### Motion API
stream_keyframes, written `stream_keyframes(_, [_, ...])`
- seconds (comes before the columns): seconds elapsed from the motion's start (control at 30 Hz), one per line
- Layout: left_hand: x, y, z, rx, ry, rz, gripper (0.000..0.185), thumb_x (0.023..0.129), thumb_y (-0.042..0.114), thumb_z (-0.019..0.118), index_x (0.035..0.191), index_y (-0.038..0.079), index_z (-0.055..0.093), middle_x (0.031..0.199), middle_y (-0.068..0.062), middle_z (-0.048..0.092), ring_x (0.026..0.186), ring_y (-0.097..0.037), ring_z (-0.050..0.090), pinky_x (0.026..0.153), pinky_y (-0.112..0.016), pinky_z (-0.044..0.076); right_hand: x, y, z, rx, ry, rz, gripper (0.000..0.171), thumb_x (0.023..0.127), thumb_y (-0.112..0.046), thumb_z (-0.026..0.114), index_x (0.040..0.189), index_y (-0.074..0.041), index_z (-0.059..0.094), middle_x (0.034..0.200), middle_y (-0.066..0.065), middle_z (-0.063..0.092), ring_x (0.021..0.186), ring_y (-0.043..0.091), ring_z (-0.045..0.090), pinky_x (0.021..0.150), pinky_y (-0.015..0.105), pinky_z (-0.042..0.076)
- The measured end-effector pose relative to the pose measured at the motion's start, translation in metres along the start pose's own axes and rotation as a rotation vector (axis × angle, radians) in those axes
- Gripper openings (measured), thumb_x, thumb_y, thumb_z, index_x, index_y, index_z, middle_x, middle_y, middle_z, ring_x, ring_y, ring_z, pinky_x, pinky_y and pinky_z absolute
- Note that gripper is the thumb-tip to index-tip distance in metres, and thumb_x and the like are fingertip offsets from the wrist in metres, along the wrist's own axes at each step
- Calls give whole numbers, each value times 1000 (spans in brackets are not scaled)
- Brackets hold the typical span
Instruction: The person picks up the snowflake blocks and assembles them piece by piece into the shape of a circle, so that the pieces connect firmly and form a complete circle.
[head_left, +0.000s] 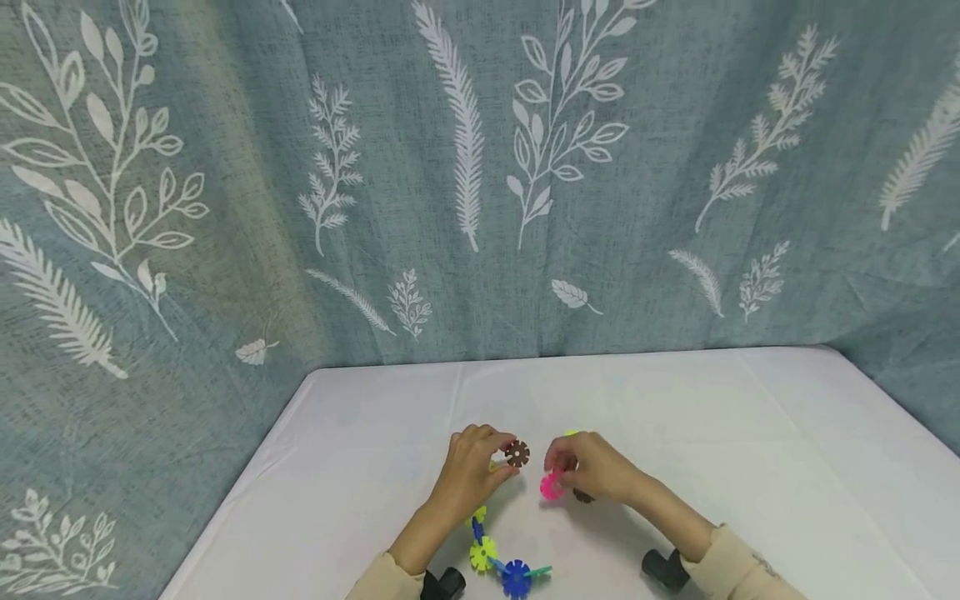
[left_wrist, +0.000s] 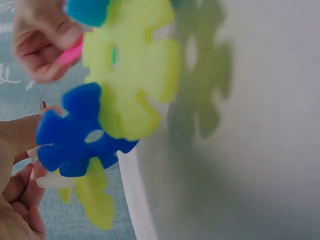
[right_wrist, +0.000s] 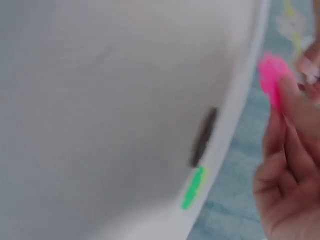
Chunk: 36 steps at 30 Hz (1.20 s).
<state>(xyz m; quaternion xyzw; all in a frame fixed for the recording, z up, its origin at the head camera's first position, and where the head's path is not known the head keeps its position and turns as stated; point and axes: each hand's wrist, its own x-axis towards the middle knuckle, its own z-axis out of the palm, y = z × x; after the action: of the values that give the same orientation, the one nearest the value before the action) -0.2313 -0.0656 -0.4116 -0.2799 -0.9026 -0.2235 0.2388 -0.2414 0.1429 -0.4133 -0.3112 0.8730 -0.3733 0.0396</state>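
Observation:
My left hand (head_left: 467,473) pinches one end of a chain of slotted plastic snowflake discs, with a brown disc (head_left: 517,453) at its fingertips. From there the chain curves toward me through a yellow disc (head_left: 483,553) and a dark blue disc (head_left: 517,578), ending in a green piece (head_left: 540,572). In the left wrist view a yellow disc (left_wrist: 135,65) and a blue disc (left_wrist: 75,130) look large. My right hand (head_left: 600,468) pinches a pink disc (head_left: 552,486) between thumb and fingers. The pink disc is apart from the brown one.
A loose brown disc (head_left: 582,497) lies beneath my right hand, partly hidden. Beyond that hand a bit of yellow (head_left: 572,432) shows. The right wrist view has a green disc (right_wrist: 195,187) beside a brown disc (right_wrist: 205,137) on the white table (head_left: 675,400). A patterned curtain (head_left: 495,300) hangs behind.

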Motion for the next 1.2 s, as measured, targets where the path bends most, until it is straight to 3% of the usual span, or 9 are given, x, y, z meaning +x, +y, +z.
stream_keyframes(0.17, [3,0,0,-17,-3,-21,31,66,17,81,94,10,70,83,-1,66,78,-15,55,67,-27,33,7,-7,-4,-3,225,22,4,79,-5,69,78,-9,68,70,-4,67,64,2,59,60,19,47])
stream_keyframes(0.43, [6,4,-1,-30,4,-19,27,66,18,81,89,9,71,79,-1,64,76,-14,52,68,-27,33,11,-9,4,-24,346,8,4,77,-9,71,75,-8,68,72,-3,68,67,4,62,59,18,48])
stream_keyframes(0.7, [8,6,-2,-37,-3,-43,22,66,19,81,83,10,72,75,0,64,71,-12,51,65,-24,31,12,-11,9,85,395,35,5,77,-6,71,73,-6,68,73,3,68,65,7,62,57,18,48])
stream_keyframes(1.0, [6,8,3,-55,63,-56,23,63,20,83,78,8,71,68,0,63,67,-13,54,65,-26,38,16,-16,12,39,465,57,13,70,1,74,63,-7,65,64,3,66,53,2,48,47,18,39])
stream_keyframes(1.2, [3,7,5,-63,80,-60,24,61,19,83,78,7,70,67,0,62,66,-12,52,65,-26,38,18,-14,12,22,441,-13,14,71,1,74,63,-7,65,63,2,65,53,0,48,47,18,41])
